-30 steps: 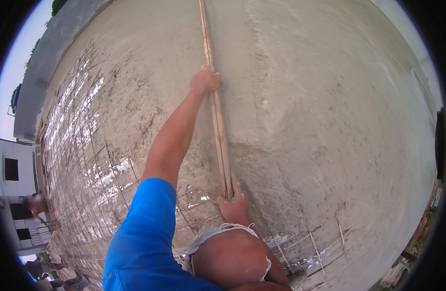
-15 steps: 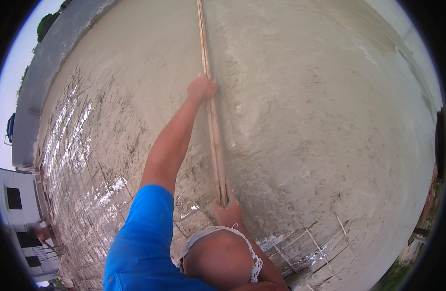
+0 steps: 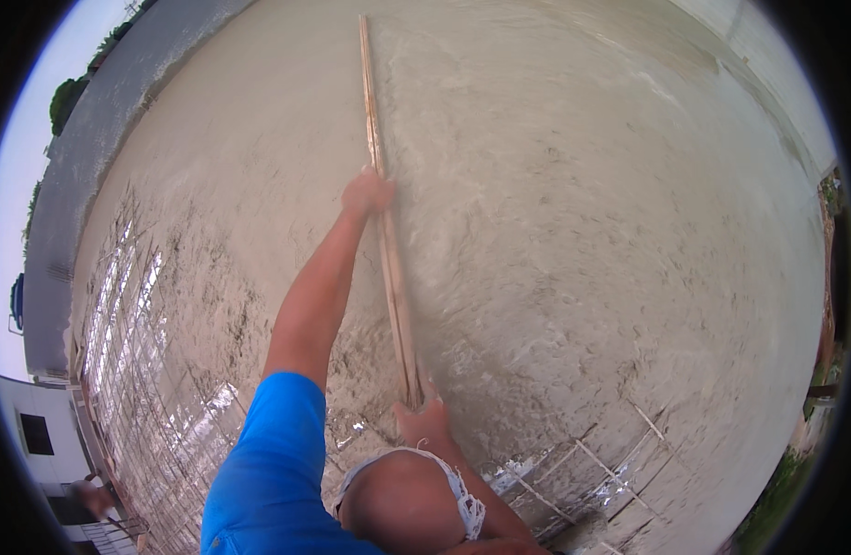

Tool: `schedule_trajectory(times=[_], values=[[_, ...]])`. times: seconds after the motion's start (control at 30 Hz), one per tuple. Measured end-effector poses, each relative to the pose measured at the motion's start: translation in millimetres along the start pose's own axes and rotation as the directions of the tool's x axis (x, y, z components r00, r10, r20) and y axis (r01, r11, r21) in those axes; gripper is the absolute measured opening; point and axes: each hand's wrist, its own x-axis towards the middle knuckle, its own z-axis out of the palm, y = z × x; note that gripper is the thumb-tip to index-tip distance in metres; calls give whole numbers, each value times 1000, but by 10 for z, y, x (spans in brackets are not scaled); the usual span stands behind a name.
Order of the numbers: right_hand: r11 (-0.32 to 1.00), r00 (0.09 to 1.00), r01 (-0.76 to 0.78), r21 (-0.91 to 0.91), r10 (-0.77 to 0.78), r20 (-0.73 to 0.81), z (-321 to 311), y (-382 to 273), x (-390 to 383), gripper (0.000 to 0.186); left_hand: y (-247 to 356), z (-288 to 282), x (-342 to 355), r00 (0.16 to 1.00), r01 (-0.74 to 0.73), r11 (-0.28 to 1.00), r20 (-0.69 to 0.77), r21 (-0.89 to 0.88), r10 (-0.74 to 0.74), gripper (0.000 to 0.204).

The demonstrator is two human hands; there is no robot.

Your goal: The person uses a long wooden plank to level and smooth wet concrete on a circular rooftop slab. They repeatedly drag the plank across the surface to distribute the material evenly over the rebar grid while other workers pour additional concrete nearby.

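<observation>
Surface: wet concrete (image 3: 536,277), metal bars (image 3: 619,479) showing through at near right and at left.
Wooden board (image 3: 397,314): on the concrete, long, running from near centre to far.
Left hand (image 3: 368,192): closed around the board partway along.
Right hand (image 3: 421,424): gripping its near end, thumb and fingers on either side.
Near left: white building (image 3: 18,402).

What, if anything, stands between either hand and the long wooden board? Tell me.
Nothing visible: the left hand grips the wooden board partway along, and the right hand holds its near end. The exposed bars at lower right lie clear of it.
</observation>
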Motion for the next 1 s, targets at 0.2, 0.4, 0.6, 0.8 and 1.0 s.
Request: schedule_trajectory(times=[0.2,0.4,0.6,0.8,1.0], values=[[996,997,-24,83,18,74,-113,-4,139,82,122,84,131,1000,-14,999,13,29,13,62],[997,999,-52,65,51,15,-168,-213,220,83,359,93,209,998,-65,998,12,6,65,63],[993,993,102,64,-97,-70,-180,-79,255,85,567,172,249,994,-110,994,23,19,109,65],[993,997,-69,101,70,-16,-313,-117,263,86,706,326,252,988,-151,988,29,-13,151,62],[990,995,9,138,4,-95,-391,9,320,87,1044,359,184,982,-183,981,39,-59,185,65]])
